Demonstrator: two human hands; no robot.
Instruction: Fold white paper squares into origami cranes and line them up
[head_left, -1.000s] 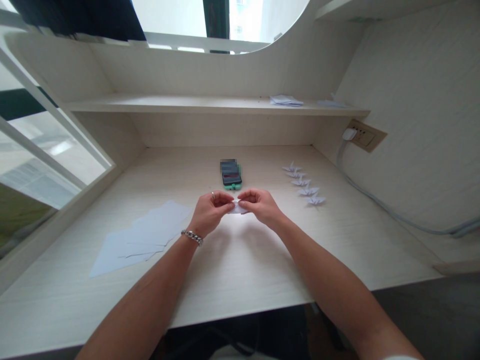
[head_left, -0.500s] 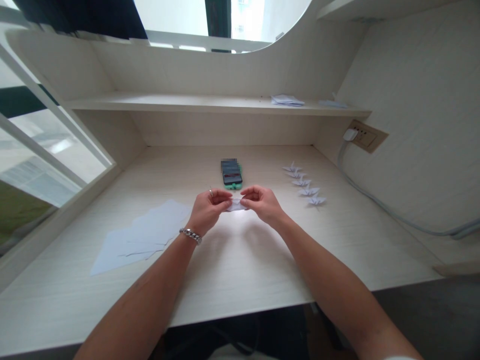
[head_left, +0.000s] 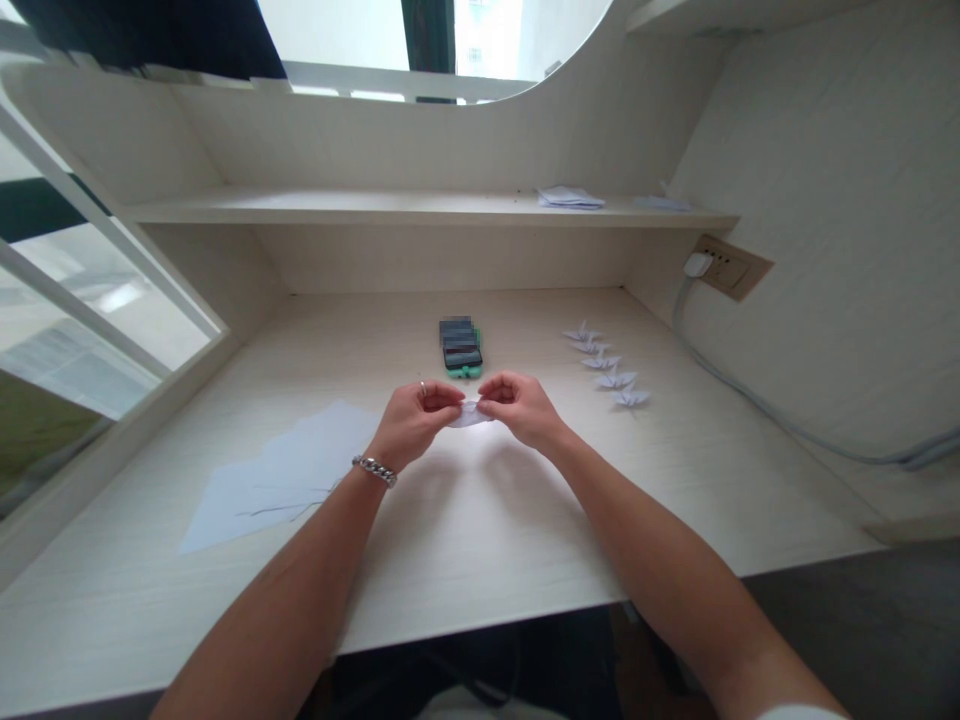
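Observation:
Between my two hands, over the middle of the desk, is a small folded piece of white paper (head_left: 470, 414). My left hand (head_left: 417, 418) pinches its left end between thumb and fingers; a ring and a chain bracelet (head_left: 375, 469) are on that side. The right end is pinched by my right hand (head_left: 522, 408). The fingertips cover both ends of the paper, so its full shape is hidden. Just beyond my hands lies a phone (head_left: 462, 354) with a green edge. To the right, several folded paper cranes (head_left: 616, 381) stand in a slanting row.
Flat white sheets (head_left: 281, 470) overlap on the desk (head_left: 480, 560) at the left. More folded paper (head_left: 570, 198) rests on the shelf (head_left: 337, 207) behind. A grey cable (head_left: 750, 392) runs from the wall socket (head_left: 733, 268) along the right side.
The folded paper between my fingers has tilted slightly, showing more of its near face. Both hands keep their pinch in nearly the same place. The whole view has shifted a little.

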